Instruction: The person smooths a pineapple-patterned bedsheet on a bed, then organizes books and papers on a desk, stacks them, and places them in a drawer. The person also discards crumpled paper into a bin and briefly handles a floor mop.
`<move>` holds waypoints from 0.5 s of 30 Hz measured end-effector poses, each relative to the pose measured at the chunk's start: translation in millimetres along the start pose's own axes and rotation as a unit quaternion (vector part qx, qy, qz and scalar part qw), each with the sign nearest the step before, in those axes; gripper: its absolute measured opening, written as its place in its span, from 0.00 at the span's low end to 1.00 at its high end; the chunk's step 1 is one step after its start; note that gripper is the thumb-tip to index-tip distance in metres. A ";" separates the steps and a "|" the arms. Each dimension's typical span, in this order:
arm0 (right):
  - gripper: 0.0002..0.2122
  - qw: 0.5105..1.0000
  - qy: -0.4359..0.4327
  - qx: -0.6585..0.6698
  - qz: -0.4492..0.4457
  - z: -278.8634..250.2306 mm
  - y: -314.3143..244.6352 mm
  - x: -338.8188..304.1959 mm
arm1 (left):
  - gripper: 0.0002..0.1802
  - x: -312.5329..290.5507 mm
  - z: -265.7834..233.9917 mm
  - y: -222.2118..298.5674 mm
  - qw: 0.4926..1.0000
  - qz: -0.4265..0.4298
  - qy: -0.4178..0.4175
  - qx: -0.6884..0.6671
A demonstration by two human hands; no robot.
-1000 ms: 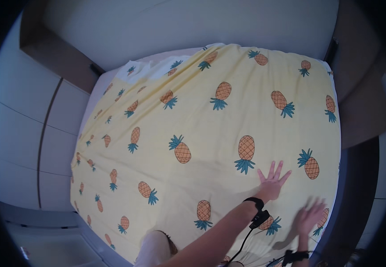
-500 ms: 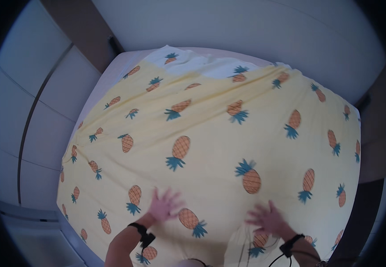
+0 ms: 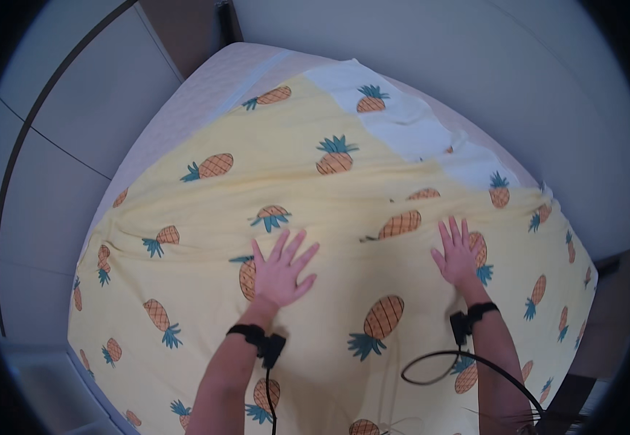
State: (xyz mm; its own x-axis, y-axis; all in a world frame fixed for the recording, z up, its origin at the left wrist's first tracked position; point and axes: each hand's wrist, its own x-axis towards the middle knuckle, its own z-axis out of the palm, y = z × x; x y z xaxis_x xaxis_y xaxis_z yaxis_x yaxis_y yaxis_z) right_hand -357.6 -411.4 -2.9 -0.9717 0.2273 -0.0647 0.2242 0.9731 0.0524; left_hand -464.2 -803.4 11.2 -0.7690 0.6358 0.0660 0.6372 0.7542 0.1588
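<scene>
both hands lie flat and empty on the bedding, palms down. my left hand [image 3: 280,272] has its fingers fanned wide, pressing on the yellow pineapple-print sheet [image 3: 329,210] near the middle of the bed, partly over one printed pineapple. my right hand [image 3: 458,255] sits well apart from it to the right, fingers straighter and closer together, resting beside another pineapple print. neither hand grips any cloth that i can see.

the sheet is a soft, thin woven fabric, pale yellow with orange pineapples and teal leaves. it covers most of the bed and drapes over the near and left edges. long shallow creases run across it just beyond my fingertips, and it bunches into small folds at the far right. at the far corner a white patch [image 3: 394,119] shows, also printed, looking like the sheet's paler underside turned back.

beyond that the bare mattress [image 3: 217,87] shows, off-white with a fine quilted texture. each wrist carries a black strap: the left wrist band [image 3: 257,339] and the right wrist band [image 3: 472,319], with a thin black cable [image 3: 438,359] looping over the sheet. pale cabinet panels [image 3: 61,145] stand along the left, a plain wall [image 3: 474,65] behind.
</scene>
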 end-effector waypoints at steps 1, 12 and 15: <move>0.32 1.000 -0.003 0.003 0.003 -4.8 4.9 -1.6 | 0.33 2.6 1.7 1.6 1.000 0.005 0.010 -0.017; 0.13 0.980 -0.165 0.112 -0.026 -140.5 -50.6 136.5 | 0.31 -2.4 9.6 -20.5 0.997 -0.023 -0.018 -0.076; 0.15 0.979 -0.054 0.190 -0.051 -152.9 -99.6 240.3 | 0.31 0.9 6.1 -22.6 0.992 -0.041 -0.085 -0.078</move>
State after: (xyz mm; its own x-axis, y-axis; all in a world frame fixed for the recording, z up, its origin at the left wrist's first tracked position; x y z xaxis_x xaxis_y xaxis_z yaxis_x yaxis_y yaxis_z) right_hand -624.8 -459.3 128.8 -0.9814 0.1104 -0.1572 0.1579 0.9295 -0.3333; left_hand -479.0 -818.9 1.6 -0.7902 0.6013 -0.1186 0.5464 0.7788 0.3081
